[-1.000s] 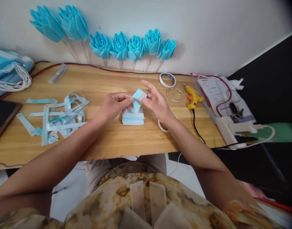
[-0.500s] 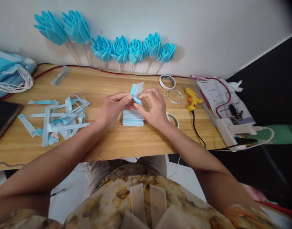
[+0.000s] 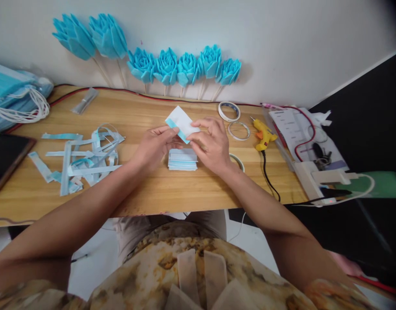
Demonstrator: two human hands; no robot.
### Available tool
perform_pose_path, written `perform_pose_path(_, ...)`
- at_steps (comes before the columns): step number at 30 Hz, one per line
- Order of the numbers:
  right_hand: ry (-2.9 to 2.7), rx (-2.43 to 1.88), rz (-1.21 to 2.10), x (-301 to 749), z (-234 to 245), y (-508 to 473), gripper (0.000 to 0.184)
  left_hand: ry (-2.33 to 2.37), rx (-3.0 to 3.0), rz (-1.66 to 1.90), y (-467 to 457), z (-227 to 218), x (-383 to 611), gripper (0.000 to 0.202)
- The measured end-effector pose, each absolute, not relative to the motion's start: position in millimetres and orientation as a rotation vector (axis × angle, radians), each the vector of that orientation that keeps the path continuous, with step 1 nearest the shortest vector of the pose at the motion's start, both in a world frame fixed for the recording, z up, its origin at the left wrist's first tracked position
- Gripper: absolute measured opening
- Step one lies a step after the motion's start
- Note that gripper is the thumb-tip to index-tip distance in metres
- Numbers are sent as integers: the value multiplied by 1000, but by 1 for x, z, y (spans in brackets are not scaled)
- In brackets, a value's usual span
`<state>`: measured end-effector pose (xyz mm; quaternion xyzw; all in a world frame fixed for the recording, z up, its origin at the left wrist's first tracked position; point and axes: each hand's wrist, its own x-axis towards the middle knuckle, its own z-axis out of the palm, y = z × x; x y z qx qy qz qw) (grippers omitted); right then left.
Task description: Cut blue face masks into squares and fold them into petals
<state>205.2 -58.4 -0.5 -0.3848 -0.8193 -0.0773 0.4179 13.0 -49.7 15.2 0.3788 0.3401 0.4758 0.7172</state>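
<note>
Between my two hands is a small piece of mask fabric point(image 3: 182, 119), white on the upper face with a light-blue folded strip along its lower edge. My left hand point(image 3: 157, 144) pinches its left side, thumb on the blue strip. At the right corner, my right hand point(image 3: 212, 144) grips it between thumb and fingers. Just below, on the table, lies a neat stack of pale-blue cut mask pieces point(image 3: 182, 159), close under the hands. A pile of blue and white offcut strips and ear loops point(image 3: 88, 159) is spread to the left.
Blue fabric flowers on sticks point(image 3: 167, 66) lean on the wall. Tape rolls point(image 3: 229, 111) and a yellow glue gun point(image 3: 264, 134) lie to the right, near a power strip point(image 3: 314, 183). Packed masks point(image 3: 13, 90) and a dark tablet-like device point(image 3: 8, 159) are at the left.
The fabric piece, bent and folded between my fingers before, is now opened out flatter with its white face showing. Both hands stay near the same spot; the view has shifted slightly.
</note>
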Motion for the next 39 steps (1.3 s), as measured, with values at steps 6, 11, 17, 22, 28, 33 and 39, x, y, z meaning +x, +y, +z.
perform_pose_path(6,-2060,-970,-62,208,2,-55,27,748,854,1055,-47,13,13,18)
perform_pose_path(11,-2063,-977,120,209,4,-54,19,768,905,1035,-47,10,13,21)
perform_pose_path(17,-2058,-975,94,211,2,-53,10,797,941,1035,-47,10,14,20)
perform_pose_path(22,-2035,-981,118,210,1,-55,8,863,1019,1079,-47,9,13,21)
perform_pose_path(28,-2043,-1000,109,209,0,-55,23,873,1035,1091,-48,11,14,23)
perform_pose_path(33,-2070,-982,90,209,0,-53,18,835,1013,1072,-48,12,15,25)
perform_pose_path(39,-2053,-997,98,210,1,-54,14,825,1014,1093,-48,8,14,11)
